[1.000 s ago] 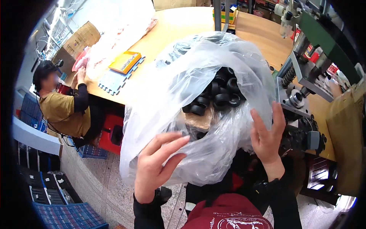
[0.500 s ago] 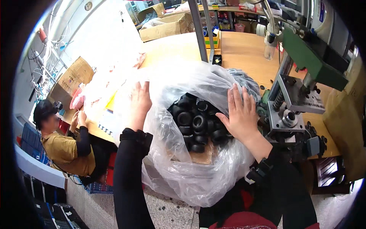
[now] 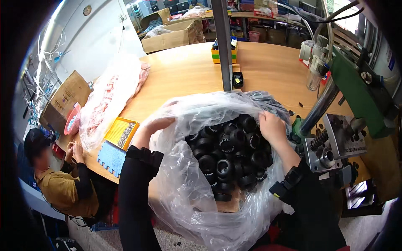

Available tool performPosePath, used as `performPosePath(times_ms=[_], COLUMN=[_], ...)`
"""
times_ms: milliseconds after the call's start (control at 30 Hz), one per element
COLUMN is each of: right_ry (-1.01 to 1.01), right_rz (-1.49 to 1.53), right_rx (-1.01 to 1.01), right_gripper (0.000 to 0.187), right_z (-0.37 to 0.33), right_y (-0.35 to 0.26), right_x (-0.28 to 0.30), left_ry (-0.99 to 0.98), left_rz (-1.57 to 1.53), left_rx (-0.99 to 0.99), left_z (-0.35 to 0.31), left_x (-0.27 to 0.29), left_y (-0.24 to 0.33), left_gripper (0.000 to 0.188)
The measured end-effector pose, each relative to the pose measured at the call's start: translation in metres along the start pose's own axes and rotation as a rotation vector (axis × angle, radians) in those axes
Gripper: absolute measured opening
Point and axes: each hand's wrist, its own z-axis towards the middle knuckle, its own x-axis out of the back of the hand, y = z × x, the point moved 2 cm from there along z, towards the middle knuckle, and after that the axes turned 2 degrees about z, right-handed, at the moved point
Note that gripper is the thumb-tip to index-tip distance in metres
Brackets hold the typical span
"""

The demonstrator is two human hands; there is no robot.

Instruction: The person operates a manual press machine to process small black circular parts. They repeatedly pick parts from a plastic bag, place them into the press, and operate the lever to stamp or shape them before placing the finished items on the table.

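Note:
A large clear plastic bag (image 3: pixel 176 167) stands wide open in front of me, its crumpled rim folded outward. Inside lies a heap of small black toy tyres (image 3: pixel 225 169) with pale lettering on their sides. My left hand (image 3: pixel 159 124) has hold of the bag's rim on the left, its fingertips partly hidden by the plastic. On the right side, my right hand (image 3: pixel 273 127) is closed on the rim, thumb toward the tyres. A patch of brown cardboard (image 3: pixel 229 205) shows below the heap.
A green press (image 3: pixel 362 96) with a metal fixture (image 3: pixel 326 157) stands close at right. A grey post (image 3: pixel 224 46) rises beyond the bag. Left are a yellow tray (image 3: pixel 121 131), a blue mat (image 3: pixel 111 158), a bag of pink pieces (image 3: pixel 111 96) and a seated co-worker (image 3: pixel 69 190).
Both hands have gone from spread fingers to holding the bag's rim. The bag's mouth is wider, showing more tyres. The view has shifted, and the glare on the left has faded.

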Motion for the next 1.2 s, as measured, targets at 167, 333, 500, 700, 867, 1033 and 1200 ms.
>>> performPosePath(times_ms=[167, 333, 500, 700, 867, 1033, 1200], right_ry=[0.175, 0.154, 0.389, 0.193, 0.159, 0.015, 0.201], right_rz=[0.631, 0.712, 0.501, 0.049, -0.159, -0.263, -0.160], right_rx=[-0.044, -0.175, 0.166, 0.260, 0.430, 0.560, 0.657], right_gripper=[0.045, 0.034, 0.015, 0.023, 0.072, 0.073, 0.021], right_z=[0.023, 0.036, 0.062, 0.049, 0.029, 0.032, 0.051], right_y=[0.021, 0.014, 0.005, -0.011, -0.053, -0.043, -0.028], right_x=[-0.012, -0.018, -0.022, -0.030, -0.013, -0.012, -0.015], left_ry=[0.273, 0.258, 0.041, 0.012, 0.080, 0.089, 0.206], left_rz=[0.144, 0.052, -0.184, 0.595, 0.844, 0.960, 1.082], left_rx=[0.372, 0.700, -0.025, -0.306, -0.112, -0.689, -0.201], left_z=[0.021, 0.029, -0.013, -0.086, -0.146, -0.176, -0.173], left_x=[0.027, 0.016, 0.018, 0.007, -0.061, -0.075, -0.073], left_y=[-0.007, -0.022, -0.106, 0.000, 0.055, 0.094, 0.080], left_gripper=[0.037, 0.040, 0.058, 0.075, 0.061, 0.055, 0.066])
